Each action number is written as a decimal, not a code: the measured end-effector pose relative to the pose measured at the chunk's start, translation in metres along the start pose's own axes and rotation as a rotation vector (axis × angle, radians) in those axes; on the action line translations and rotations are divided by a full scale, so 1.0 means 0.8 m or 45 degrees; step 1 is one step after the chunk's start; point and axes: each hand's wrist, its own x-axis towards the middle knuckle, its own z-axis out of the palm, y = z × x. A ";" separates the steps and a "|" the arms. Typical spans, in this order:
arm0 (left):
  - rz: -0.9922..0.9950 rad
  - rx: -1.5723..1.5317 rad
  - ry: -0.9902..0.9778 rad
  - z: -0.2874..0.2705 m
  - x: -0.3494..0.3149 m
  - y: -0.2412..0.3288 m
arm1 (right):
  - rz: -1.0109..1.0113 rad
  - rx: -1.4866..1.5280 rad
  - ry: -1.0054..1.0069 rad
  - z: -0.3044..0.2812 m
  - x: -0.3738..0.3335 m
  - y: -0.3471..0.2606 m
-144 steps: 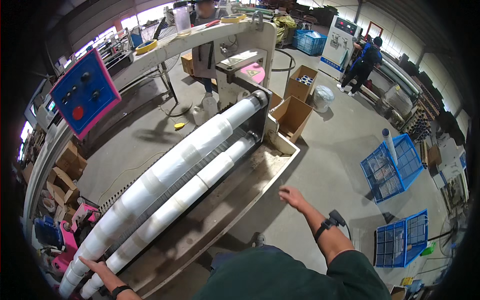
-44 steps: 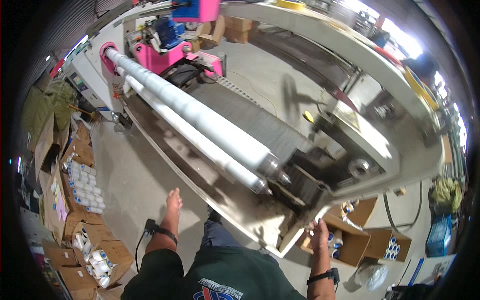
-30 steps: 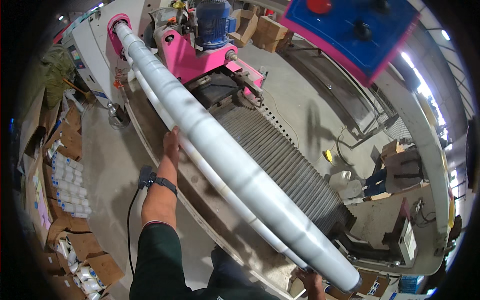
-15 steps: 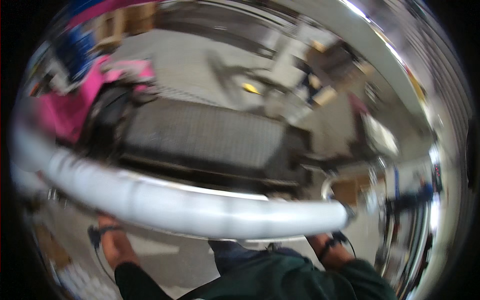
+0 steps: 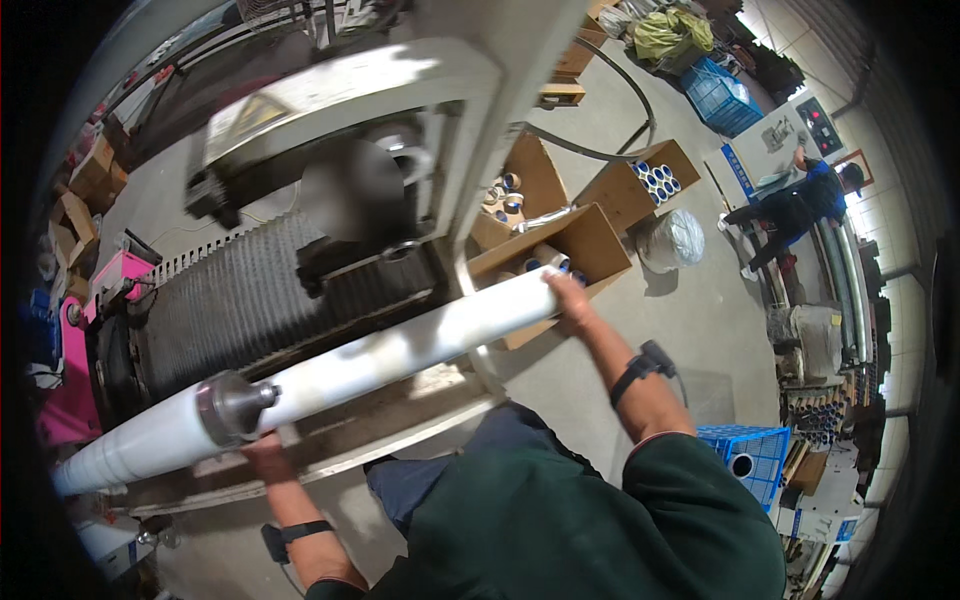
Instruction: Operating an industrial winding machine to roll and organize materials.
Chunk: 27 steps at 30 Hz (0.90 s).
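A long white roll [image 5: 400, 350] slants across the front of a machine, its right end higher in the view. My right hand [image 5: 568, 297] is closed around that right end. Under the roll's left part is my left hand [image 5: 264, 446], its fingers mostly hidden behind the roll. Just above the left hand is a round metal end piece [image 5: 235, 402] with a short shaft stub. It caps a second white roll [image 5: 140, 440] that runs off to the far left. Whether the two rolls touch cannot be made out.
Ahead lies the machine's ribbed dark cover [image 5: 230, 290] beneath a pale frame [image 5: 470, 90]. Open cardboard boxes [image 5: 600, 240] with tubes stand at right, beside a plastic-wrapped bundle [image 5: 670, 240]. A person [image 5: 800, 205] works at a control panel. A blue crate [image 5: 745, 455] sits near my right elbow.
My view has turned, bringing the boxes and pale frame in. The hands, hidden behind a roll before, now show. The metal end piece appears at left, and my right arm reaches farther forward.
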 end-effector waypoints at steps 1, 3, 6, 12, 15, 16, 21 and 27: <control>-0.207 -0.192 -0.122 0.042 -0.041 -0.031 | -0.103 -0.136 0.145 -0.059 0.012 -0.034; -0.510 -0.462 0.236 0.128 -0.103 -0.094 | -0.067 -0.273 0.449 -0.165 0.002 -0.097; -0.692 -0.540 0.167 0.246 -0.183 -0.182 | -0.180 -0.513 0.574 -0.253 0.003 -0.164; -0.675 -0.206 -0.036 0.410 -0.287 -0.318 | -0.112 -0.276 0.520 -0.302 0.010 -0.129; -0.636 -0.066 -0.126 0.456 -0.317 -0.325 | 0.005 -0.333 0.395 -0.322 -0.041 -0.064; -0.590 -0.021 -0.208 0.469 -0.323 -0.320 | 0.082 -0.383 0.377 -0.329 -0.062 -0.045; -0.601 -0.107 -0.410 0.531 -0.325 -0.276 | 0.560 0.066 0.304 -0.338 -0.147 0.016; -0.515 -0.039 -0.536 0.587 -0.336 -0.237 | 0.254 0.762 -0.428 -0.288 -0.155 -0.046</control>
